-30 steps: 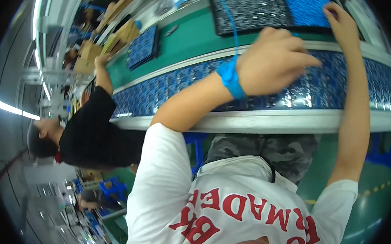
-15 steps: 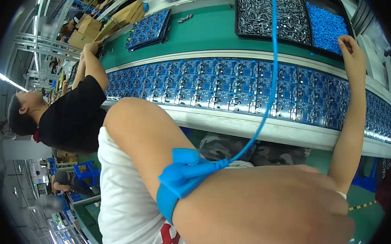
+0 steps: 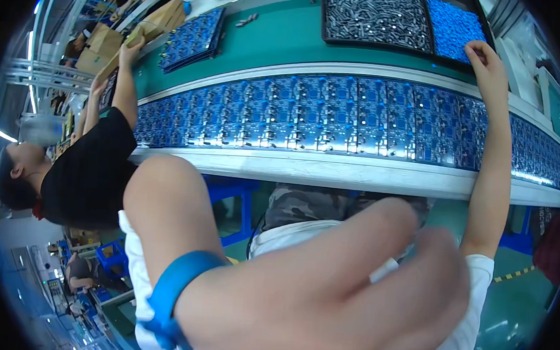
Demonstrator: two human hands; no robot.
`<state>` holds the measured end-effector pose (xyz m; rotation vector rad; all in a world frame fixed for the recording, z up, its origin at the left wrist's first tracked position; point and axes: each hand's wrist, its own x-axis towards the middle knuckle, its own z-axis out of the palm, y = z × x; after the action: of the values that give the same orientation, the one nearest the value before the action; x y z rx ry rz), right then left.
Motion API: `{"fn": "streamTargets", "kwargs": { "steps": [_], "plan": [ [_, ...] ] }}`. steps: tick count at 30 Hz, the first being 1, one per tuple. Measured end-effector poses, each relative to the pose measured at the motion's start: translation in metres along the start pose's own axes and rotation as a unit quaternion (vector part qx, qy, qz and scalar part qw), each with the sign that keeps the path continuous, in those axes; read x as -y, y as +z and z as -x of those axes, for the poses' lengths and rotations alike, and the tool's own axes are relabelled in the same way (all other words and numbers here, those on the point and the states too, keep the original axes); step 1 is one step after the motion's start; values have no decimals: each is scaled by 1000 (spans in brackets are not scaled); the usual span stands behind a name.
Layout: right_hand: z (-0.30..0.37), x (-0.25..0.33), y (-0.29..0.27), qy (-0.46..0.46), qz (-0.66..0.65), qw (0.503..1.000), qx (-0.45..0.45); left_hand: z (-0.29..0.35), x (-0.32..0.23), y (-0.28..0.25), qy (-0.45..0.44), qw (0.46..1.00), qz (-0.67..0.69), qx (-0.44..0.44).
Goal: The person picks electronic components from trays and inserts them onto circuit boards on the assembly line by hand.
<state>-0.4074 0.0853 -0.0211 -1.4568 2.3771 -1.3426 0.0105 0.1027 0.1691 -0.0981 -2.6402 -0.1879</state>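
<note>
My left hand [image 3: 343, 292] is raised large in the foreground, with a blue wrist strap [image 3: 186, 281] around its wrist. Its fingers are curled and blurred, so whether they grip anything is unclear. A small white patch shows between them. My right arm reaches forward, and my right hand [image 3: 485, 62] hovers at the near right edge of a tray of small blue parts [image 3: 454, 26]. Its thumb and fingers are bent together; anything between them is too small to make out. A long row of blue circuit boards [image 3: 308, 116] lies below that hand.
A black tray of dark grey small parts [image 3: 377, 18] adjoins the blue ones. Stacked circuit boards [image 3: 195, 40] and a few loose grey parts [image 3: 247, 20] rest on the green surface. A white rail [image 3: 331, 168] borders the boards. At left, a co-worker in black [image 3: 87, 171] reaches toward cardboard boxes.
My left hand has turned and its fingers show more; the strap's blue cord no longer crosses the view. My right hand stays by the blue parts. The co-worker's arm has reached farther forward.
</note>
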Motion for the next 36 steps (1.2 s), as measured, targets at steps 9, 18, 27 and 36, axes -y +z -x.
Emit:
{"fn": "streamTargets", "kwargs": {
  "steps": [9,18,27,36],
  "plan": [
    [-13,-29,-16,-2,32,999,-22,-15,25,4,86,967,-174,165],
    [-37,-68,-26,-61,30,996,-50,-15,31,11,-1,968,-161,190],
    [-32,-86,-10,-75,31,996,-47,-17,56,10,-40,967,-168,188],
    [-18,-76,-20,-81,32,995,-46,-40,96,29,-10,980,-93,173]
  ]
}}
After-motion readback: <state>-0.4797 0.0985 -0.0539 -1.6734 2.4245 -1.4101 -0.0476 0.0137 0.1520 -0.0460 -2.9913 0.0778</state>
